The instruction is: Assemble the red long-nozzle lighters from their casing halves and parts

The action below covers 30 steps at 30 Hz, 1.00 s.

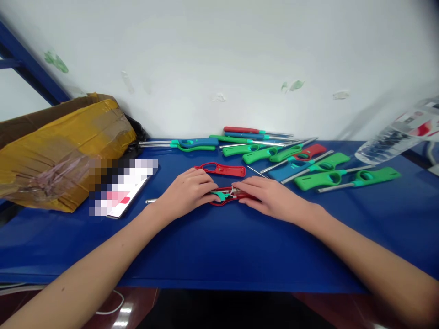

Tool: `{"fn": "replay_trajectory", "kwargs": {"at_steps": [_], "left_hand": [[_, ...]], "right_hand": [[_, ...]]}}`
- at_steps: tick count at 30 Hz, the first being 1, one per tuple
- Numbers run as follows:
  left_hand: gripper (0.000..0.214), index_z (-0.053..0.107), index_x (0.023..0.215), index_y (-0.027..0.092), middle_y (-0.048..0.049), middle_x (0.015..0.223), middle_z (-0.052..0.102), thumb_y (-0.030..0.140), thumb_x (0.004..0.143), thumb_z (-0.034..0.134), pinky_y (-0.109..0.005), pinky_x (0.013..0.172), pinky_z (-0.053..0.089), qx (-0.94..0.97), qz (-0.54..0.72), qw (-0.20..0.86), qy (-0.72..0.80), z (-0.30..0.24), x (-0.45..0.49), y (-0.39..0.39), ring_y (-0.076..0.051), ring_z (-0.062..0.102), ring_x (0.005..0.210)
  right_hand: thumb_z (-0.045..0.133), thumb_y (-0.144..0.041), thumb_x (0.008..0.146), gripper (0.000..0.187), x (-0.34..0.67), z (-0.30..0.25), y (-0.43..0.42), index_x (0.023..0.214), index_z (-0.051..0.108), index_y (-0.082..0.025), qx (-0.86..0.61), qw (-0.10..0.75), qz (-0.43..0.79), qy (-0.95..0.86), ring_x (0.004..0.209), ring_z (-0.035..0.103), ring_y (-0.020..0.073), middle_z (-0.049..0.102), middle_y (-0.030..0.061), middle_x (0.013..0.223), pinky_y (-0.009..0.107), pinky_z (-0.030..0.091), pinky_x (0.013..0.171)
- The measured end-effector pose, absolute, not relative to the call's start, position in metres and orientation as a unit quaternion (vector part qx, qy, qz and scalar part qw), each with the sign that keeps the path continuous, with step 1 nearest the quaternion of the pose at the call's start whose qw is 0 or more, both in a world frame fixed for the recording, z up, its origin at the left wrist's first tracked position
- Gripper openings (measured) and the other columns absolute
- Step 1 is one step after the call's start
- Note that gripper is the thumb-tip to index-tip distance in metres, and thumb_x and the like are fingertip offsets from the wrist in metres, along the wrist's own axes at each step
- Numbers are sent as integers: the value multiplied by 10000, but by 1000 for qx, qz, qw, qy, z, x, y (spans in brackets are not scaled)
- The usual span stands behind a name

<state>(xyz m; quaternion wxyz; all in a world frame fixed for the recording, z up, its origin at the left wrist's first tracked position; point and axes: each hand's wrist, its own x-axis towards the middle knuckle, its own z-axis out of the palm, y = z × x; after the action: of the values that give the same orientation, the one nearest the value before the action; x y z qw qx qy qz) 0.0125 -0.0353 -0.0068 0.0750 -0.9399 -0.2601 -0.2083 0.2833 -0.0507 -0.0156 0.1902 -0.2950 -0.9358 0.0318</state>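
Observation:
A red long-nosed lighter [229,195], opened up with a teal trigger showing inside, lies on the blue table [219,246]. My left hand [187,192] presses on its left part with fingers curled over it. My right hand [265,194] holds the right part, fingertips pinched at the small pieces in its middle. The metal tip [151,200] of the lighter sticks out left of my left hand. A separate red half-shell [222,169] lies just behind my hands.
Several finished green, blue and red lighters [302,167] lie in a heap at the back right. A phone [125,192] sits to the left beside a taped cardboard box [58,151]. A plastic bottle [398,137] lies at the far right. A white wall stands behind.

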Motion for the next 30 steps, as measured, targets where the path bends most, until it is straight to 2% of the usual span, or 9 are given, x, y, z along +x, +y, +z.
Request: {"fn": "replay_trajectory", "kwargs": {"at_steps": [4, 15, 30], "left_hand": [[296, 689, 988, 149, -63, 900, 686, 385, 979, 510, -302, 758, 453, -943, -201, 84, -251, -7, 13, -36, -175, 607, 816], [326, 666, 951, 149, -73, 867, 680, 376, 1010, 440, -304, 756, 445, -944, -174, 123, -253, -8, 15, -39, -177, 598, 810], [316, 663, 925, 140, -61, 856, 679, 374, 1001, 465, -303, 734, 436, -940, -180, 147, -251, -12, 16, -40, -175, 596, 784]], "right_hand": [[504, -294, 978, 358, 283, -16, -51, 1283, 581, -124, -291, 192, 38, -937, 1007, 676, 248, 685, 153, 1165, 398, 581, 880], [524, -274, 964, 337, 278, -16, -55, 1273, 602, -163, -302, 207, 43, -929, 988, 691, 248, 697, 143, 1147, 403, 593, 853], [541, -265, 957, 323, 277, -19, -56, 1250, 621, -158, -303, 222, 39, -926, 978, 701, 250, 706, 145, 1141, 402, 599, 844]]}}
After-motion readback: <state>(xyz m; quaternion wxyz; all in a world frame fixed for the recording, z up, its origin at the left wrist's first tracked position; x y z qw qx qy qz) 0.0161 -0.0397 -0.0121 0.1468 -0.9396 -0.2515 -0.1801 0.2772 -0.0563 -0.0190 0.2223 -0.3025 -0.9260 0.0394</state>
